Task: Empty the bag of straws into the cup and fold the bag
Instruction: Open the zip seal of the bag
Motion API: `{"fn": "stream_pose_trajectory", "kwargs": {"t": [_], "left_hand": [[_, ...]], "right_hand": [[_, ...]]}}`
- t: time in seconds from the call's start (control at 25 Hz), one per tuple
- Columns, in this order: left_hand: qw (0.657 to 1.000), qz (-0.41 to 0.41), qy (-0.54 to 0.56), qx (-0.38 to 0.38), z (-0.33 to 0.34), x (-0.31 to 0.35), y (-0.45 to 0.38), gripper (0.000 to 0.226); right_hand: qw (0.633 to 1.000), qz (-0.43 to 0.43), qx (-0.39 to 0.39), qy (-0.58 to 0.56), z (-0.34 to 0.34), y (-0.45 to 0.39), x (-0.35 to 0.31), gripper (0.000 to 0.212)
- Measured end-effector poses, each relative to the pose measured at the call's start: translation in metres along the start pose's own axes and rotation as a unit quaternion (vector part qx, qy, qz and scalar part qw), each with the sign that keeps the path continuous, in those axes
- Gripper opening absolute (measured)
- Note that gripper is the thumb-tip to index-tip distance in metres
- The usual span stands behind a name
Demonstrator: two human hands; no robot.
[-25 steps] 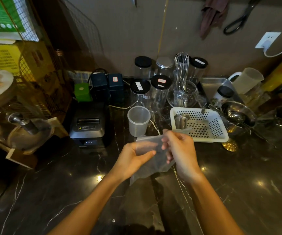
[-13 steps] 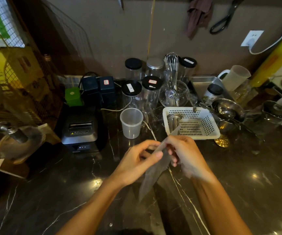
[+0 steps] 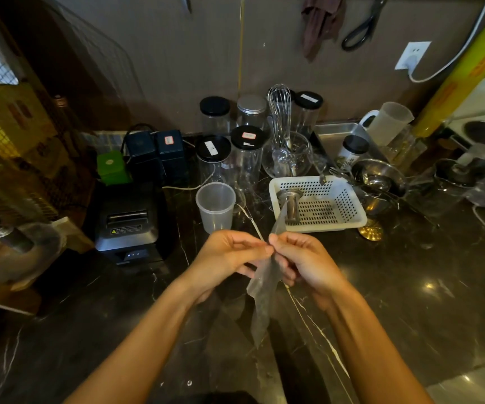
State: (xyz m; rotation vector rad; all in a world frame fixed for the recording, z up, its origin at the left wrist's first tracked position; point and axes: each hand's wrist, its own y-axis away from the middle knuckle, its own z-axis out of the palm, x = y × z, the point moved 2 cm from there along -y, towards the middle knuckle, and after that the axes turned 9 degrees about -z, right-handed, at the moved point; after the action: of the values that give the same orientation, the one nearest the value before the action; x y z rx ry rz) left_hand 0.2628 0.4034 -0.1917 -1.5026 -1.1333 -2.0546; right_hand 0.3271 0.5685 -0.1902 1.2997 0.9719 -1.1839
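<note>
A yellow warning triangle marked the receipt printer's (image 3: 127,221) label; its print and the jar-lid stickers (image 3: 249,135) stayed illegible.

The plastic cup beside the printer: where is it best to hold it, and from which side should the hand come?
Judging by its pose, grip the plastic cup around its side wall below the rim, coming from the near side. It stands upright with its mouth open; jars crowd behind it and the printer stands to its left.
</note>
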Motion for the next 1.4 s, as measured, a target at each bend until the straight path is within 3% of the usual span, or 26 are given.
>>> {"fn": "stream_pose_trajectory", "kwargs": {"t": [0.24, 0.56, 0.8, 1.08, 1.16, 1.32, 1.4], "left_hand": [[0.996, -0.03, 0.052, 0.059, -0.004, -0.008, 0.008, 0.015], [0.988, 0.024, -0.037, 0.145, -0.001, -0.003, 0.012, 0.009], [0.985, -0.003, 0.06, 0.159, 0.006, -0.004, 0.015, 0.011], [0.973, -0.005, 0.125, 0.192, 0.003, -0.004, 0.02, 0.018], [0.976, 0.008, 0.086, 0.198, -0.007, -0.003, 0.021, 0.018], [0.978, 0.0, -0.102, 0.179, -0.011, 0.004, 0.019, 0.004], [0.967, 0.012, -0.187, 0.172, -0.006, 0.007, 0.014, 0.007]], "right_hand": [[0.998, -0.008, -0.038, -0.04, 0.008, 0.0, 0.002, 0.022], [0.999, -0.029, 0.006, 0.037, 0.014, -0.005, -0.002, 0.028], [0.997, -0.018, -0.007, -0.071, 0.021, -0.007, 0.002, 0.04], [0.992, -0.031, -0.004, -0.122, 0.019, -0.007, 0.003, 0.037], [0.998, -0.028, 0.001, -0.059, 0.014, -0.006, 0.001, 0.037], [0.995, -0.004, -0.019, 0.1, 0.012, -0.007, -0.004, 0.04], [0.989, 0.003, -0.024, 0.143, 0.013, -0.007, -0.008, 0.034]]}}
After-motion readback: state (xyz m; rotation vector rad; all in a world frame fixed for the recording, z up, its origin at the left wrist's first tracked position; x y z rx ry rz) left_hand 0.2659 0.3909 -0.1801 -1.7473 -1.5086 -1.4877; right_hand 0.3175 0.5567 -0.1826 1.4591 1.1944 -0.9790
